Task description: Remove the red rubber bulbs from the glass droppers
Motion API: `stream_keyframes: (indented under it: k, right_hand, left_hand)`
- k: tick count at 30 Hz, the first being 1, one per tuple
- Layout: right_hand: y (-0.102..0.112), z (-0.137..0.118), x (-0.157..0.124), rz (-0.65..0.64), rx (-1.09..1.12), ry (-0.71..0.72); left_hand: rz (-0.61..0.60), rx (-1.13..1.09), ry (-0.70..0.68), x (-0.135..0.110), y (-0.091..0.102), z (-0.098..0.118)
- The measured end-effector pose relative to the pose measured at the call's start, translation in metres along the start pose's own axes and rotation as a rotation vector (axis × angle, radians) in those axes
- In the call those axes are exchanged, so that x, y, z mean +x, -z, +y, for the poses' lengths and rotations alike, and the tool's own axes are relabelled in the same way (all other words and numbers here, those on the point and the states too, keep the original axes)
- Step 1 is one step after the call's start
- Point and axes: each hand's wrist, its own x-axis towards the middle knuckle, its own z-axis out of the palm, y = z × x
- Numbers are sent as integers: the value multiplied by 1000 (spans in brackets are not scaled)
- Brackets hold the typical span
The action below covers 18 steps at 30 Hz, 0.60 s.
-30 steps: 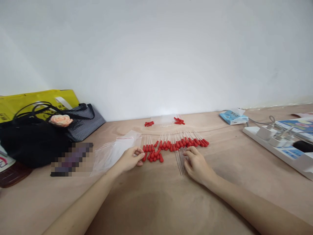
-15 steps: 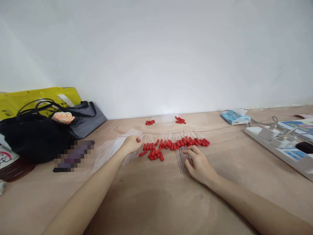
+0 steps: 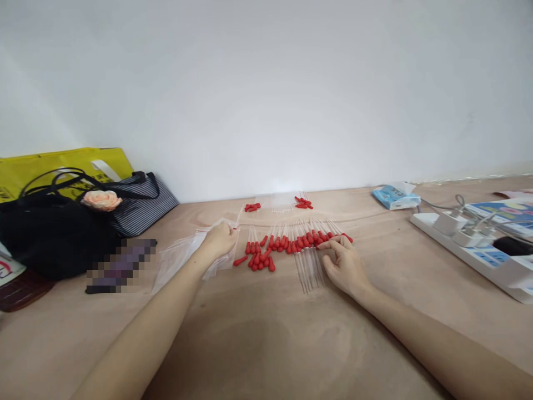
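Observation:
A row of glass droppers with red rubber bulbs [image 3: 291,242] lies across the middle of the wooden table [image 3: 258,339]. Loose red bulbs [image 3: 260,260] sit in front of the row, and bare glass tubes [image 3: 308,269] lie to their right. My left hand [image 3: 220,239] is closed on the edge of a clear zip bag [image 3: 183,253] at the row's left end. My right hand [image 3: 343,261] rests at the row's right end, fingers pinched on a red-bulbed dropper there.
A black bag [image 3: 50,233], a striped bag [image 3: 139,205] and a yellow bag [image 3: 50,166] stand at the far left. A white power strip with plugs [image 3: 478,247] lies at right, a blue tissue pack [image 3: 391,195] behind it. More red bulbs [image 3: 303,203] lie by the wall.
My left hand left the loose bulbs, moved left and took hold of the zip bag. My right hand slid from the bare tubes up to the right end of the dropper row.

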Motion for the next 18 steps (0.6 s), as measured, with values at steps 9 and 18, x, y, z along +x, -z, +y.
stream_keyframes:
  k: [9, 18]
  right_hand:
    - [8, -23, 3, 56, -26, 279]
    - [7, -39, -1, -99, -175, 537]
  left_hand:
    - [174, -188, -761, -61, -50, 18]
    - [408, -213, -928, -76, -77, 19]
